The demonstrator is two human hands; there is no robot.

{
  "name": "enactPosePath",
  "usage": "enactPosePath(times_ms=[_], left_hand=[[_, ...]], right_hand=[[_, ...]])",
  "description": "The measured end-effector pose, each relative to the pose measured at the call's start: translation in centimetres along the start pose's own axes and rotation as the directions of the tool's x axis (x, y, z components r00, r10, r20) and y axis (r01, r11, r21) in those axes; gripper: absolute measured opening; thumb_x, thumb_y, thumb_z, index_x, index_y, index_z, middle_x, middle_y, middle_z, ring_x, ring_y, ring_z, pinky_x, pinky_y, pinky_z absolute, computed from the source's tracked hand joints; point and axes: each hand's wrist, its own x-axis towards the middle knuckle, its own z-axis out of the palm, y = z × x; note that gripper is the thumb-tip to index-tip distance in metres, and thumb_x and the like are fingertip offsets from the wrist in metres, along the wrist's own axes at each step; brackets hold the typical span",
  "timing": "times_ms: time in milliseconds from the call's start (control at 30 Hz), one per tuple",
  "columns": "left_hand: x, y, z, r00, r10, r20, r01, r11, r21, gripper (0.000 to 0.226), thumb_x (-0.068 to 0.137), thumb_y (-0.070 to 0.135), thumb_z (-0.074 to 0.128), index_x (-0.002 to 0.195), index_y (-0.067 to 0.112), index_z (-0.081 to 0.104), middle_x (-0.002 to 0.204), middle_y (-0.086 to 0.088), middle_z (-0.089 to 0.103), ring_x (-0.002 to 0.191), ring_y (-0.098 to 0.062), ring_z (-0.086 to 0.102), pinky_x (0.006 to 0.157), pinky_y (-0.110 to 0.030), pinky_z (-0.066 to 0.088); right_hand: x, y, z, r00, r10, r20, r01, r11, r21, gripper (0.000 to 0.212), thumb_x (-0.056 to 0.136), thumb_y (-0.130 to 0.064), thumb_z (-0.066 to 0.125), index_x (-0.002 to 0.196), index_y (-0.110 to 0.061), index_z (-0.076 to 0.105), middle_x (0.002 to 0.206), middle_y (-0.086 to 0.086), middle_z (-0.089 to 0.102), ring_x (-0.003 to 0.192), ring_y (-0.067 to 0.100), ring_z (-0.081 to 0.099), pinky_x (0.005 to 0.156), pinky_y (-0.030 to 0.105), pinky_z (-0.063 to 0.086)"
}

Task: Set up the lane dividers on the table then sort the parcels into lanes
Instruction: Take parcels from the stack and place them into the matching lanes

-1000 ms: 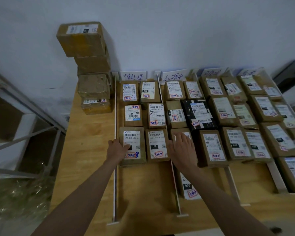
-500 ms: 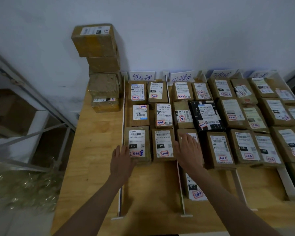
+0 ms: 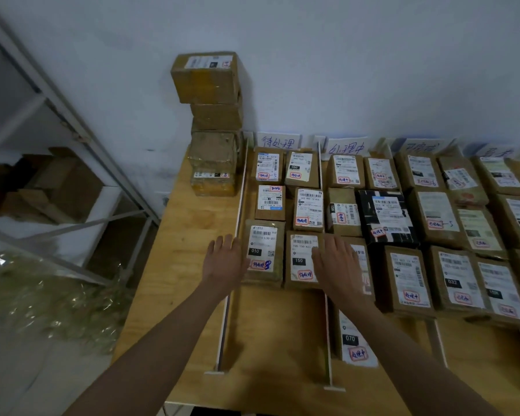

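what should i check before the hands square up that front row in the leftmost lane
1. Both hands free: left hand and right hand lie flat with straight fingers, holding nothing. ok
2. Left hand placement: beside the 010 parcel, over the left divider; contact with it cannot tell
3. Right hand placement: across the centre divider, between the 150 parcel and the lane to its right. not ok if only one lane should move
4. Front row inside its lane: 010 and 150 side by side between the dividers. ok
5. Stack of boxes outside the lanes, still unsorted. not ok
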Motion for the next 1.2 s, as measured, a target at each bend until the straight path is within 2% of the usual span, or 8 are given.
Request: enactPosePath(times_ms=[100,300,433,667,833,1067,1200], left_hand=[[-0.5,-2.5,-3.2,0.995,-0.066,-0.073,0.066,0.998,0.003,0.061,0.099,0.052,0.036,0.147,0.013,0.036,0.152,-0.008,0.034,0.142,-0.027,0.027,0.119,-0.042,0.019],[-0.6,-8.7,-9.2,0.969,-0.198,-0.148,0.202,0.979,0.008,0.061,0.1,0.053,0.036,0.145,0.012,0.04,0.151,-0.008,0.037,0.141,-0.028,0.03,0.118,-0.044,0.021],[1.0,-12.3,-12.9,0.953,-0.228,-0.2,0.236,0.971,0.019,0.058,0.1,0.052,0.035,0.14,0.011,0.046,0.145,-0.008,0.043,0.136,-0.028,0.037,0.116,-0.043,0.023],[8.1,-17.6,-19.5,0.941,-0.185,-0.282,0.194,0.981,0.004,0.06,0.1,0.052,0.031,0.138,0.008,0.049,0.142,-0.012,0.046,0.131,-0.03,0.042,0.115,-0.044,0.023],[15.3,-20.1,-23.8,0.935,-0.159,-0.316,0.146,0.987,-0.065,0.063,0.1,0.053,0.028,0.138,0.006,0.049,0.138,-0.014,0.049,0.127,-0.031,0.047,0.113,-0.044,0.027],[25.6,-21.6,-27.5,0.937,-0.151,-0.314,0.114,0.984,-0.133,0.064,0.101,0.053,0.028,0.138,0.004,0.048,0.138,-0.017,0.05,0.125,-0.034,0.049,0.107,-0.045,0.037],[31.3,-21.9,-27.8,0.945,-0.203,-0.257,0.114,0.94,-0.323,0.065,0.101,0.054,0.03,0.14,0.004,0.044,0.14,-0.017,0.047,0.126,-0.034,0.048,0.1,-0.045,0.042]], right_hand=[[1.4,-2.4,-0.7,0.999,-0.047,-0.006,0.047,0.999,0.001,0.044,0.101,-0.038,0.039,0.137,-0.014,0.045,0.138,0.006,0.05,0.131,0.024,0.045,0.112,0.042,0.036],[4.8,-8.9,-2.3,0.987,-0.16,-0.028,0.16,0.987,-0.022,0.043,0.1,-0.035,0.041,0.134,-0.01,0.047,0.133,0.009,0.053,0.125,0.027,0.048,0.108,0.041,0.037],[7.9,-13.7,-3.4,0.983,-0.177,-0.054,0.179,0.983,0.037,0.045,0.101,-0.037,0.04,0.139,-0.013,0.044,0.138,0.007,0.049,0.129,0.025,0.045,0.109,0.04,0.035],[15.2,-21.0,-6.0,0.989,-0.094,-0.113,0.109,0.985,0.136,0.042,0.101,-0.034,0.041,0.134,-0.007,0.046,0.133,0.015,0.053,0.123,0.032,0.049,0.104,0.045,0.041],[21.3,-24.7,-7.7,0.993,0.011,-0.116,0.015,0.976,0.218,0.048,0.102,-0.038,0.039,0.141,-0.01,0.039,0.14,0.013,0.048,0.126,0.03,0.047,0.104,0.047,0.042],[30.9,-28.3,-8.7,0.989,0.102,-0.108,-0.07,0.961,0.268,0.047,0.104,-0.036,0.036,0.14,-0.007,0.038,0.14,0.014,0.048,0.126,0.03,0.048,0.102,0.041,0.04],[36.5,-29.2,-7.8,0.985,0.163,-0.059,-0.135,0.936,0.326,0.047,0.105,-0.036,0.036,0.138,-0.004,0.04,0.136,0.017,0.052,0.123,0.031,0.052,0.087,0.032,0.038]])
